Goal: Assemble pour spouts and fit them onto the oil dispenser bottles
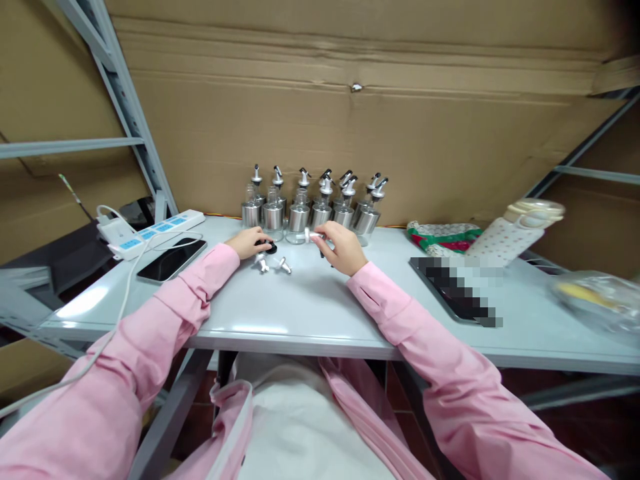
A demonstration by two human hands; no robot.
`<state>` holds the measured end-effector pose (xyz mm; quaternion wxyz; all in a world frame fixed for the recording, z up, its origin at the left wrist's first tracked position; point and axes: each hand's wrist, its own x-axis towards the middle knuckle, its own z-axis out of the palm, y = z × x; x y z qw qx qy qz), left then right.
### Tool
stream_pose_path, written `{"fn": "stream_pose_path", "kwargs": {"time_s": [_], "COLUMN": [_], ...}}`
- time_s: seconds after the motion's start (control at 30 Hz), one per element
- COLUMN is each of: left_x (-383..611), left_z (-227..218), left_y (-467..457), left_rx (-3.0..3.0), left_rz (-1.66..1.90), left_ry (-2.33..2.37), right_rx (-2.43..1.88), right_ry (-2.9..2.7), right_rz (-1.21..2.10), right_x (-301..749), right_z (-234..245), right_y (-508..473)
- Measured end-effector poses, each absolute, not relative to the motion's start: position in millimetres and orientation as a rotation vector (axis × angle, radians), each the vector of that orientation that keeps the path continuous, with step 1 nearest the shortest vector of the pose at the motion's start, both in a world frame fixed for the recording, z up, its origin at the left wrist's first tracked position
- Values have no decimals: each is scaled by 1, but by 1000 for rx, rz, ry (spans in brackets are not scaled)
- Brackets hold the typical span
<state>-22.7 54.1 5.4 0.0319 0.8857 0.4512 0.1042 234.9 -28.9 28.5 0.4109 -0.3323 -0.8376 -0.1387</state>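
Observation:
My right hand [344, 247] pinches a white pour spout [309, 235] between thumb and fingers, pointing left just in front of the bottles. My left hand [249, 243] is closed at the fingertips on a small black cap, partly hidden by the fingers; another black cap [271, 247] lies beside them. Two loose white-and-silver pour spouts, one nearer the left hand [262, 263] and one to its right [283, 265], rest on the table. Behind the hands stand glass bottles with steel sleeves [299, 218]. Several carry spouts with black flip tips; the front left ones have bare necks.
A cardboard wall [350, 133] closes off the back of the grey table [300, 313]. To the left are a power strip [155, 233], a phone [173, 260] and a white cable. On the right lie a dark device [450, 290], a tilted dotted tumbler [510, 233], patterned cloth [445, 237] and a plastic bag [600, 300].

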Motion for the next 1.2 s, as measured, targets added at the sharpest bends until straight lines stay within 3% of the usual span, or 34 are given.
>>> {"fn": "stream_pose_path", "kwargs": {"time_s": [0.5, 0.8, 1.2], "left_x": [-22, -19, 9], "left_z": [6, 5, -5], "left_y": [51, 21, 0], "left_rx": [2736, 2884, 2828], "left_rz": [377, 620, 527], "left_ry": [1560, 1134, 851], "right_rx": [-865, -1160, -968], "right_ry": [-2155, -2384, -2440], "right_rz": [-290, -329, 270], "right_x": [232, 223, 212], "right_z": [27, 13, -5], "right_y": [-30, -24, -24]}}
